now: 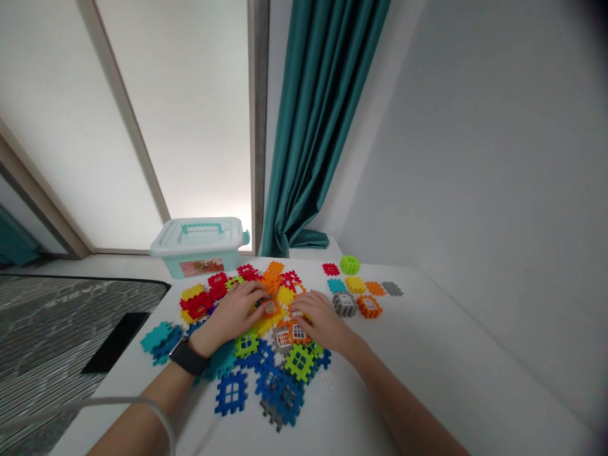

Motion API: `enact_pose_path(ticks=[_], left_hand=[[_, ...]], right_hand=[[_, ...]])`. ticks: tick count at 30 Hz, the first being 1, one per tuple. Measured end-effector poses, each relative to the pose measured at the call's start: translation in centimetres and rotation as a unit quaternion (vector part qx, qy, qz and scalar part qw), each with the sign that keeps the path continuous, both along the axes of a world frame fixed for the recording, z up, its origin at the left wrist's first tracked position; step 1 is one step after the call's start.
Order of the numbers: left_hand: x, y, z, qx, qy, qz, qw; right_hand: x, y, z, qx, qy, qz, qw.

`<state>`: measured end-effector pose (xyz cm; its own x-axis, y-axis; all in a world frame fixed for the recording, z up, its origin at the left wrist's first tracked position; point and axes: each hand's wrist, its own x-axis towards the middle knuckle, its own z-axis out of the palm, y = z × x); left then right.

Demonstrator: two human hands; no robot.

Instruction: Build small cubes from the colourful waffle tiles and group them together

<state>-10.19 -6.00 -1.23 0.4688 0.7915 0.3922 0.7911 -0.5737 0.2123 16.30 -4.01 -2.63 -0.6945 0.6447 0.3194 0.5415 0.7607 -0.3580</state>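
Both hands reach into a spread pile of plastic interlocking tiles. My left hand (pixel 240 310), with a dark watch (pixel 187 356) on its wrist, rests on the left of the pile, its thumb and fingers apart beside an orange window tile (pixel 270 307). From the right, my right hand (pixel 323 318) lies over the pile's edge, thumb apart from the fingers; what lies under its fingertips is partly hidden. Close to it are a yellow tile (pixel 285 295) and an orange tile with a white window (pixel 299 332). Nearer me lie a green window tile (pixel 299 362) and a blue window tile (pixel 232 392).
A lidded clear-and-teal storage box (pixel 202 247) stands at the table's back left. Sorted groups sit at the right, including a lime green stack (pixel 350 265), a grey stack (pixel 344 304) and an orange stack (pixel 369 306). A pale cable (pixel 128 400) crosses the lower left foreground.
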Motion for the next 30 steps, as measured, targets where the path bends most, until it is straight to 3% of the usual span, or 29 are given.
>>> enact_pose_path(ticks=[5,12,19,30], left_hand=[[-0.4,-0.5,-1.2,0.012,-0.018,0.027,0.999],[-1.1,-0.7,-1.8,-0.004,0.015,0.039,0.999],[-0.8,-0.8,-1.7,-0.019,0.023,0.034,0.999],[-1.1,-0.5,-1.4,0.002,0.027,0.057,0.998]], right_hand=[[-2.3,0.5,-0.1,-0.005,0.004,-0.042,0.999],[-5.3,0.1,-0.8,-0.01,-0.036,-0.095,0.995],[-5.1,-1.1,-2.3,-0.009,-0.013,-0.103,0.995],[-5.2,-1.0,-2.5,0.007,0.009,-0.111,0.994]])
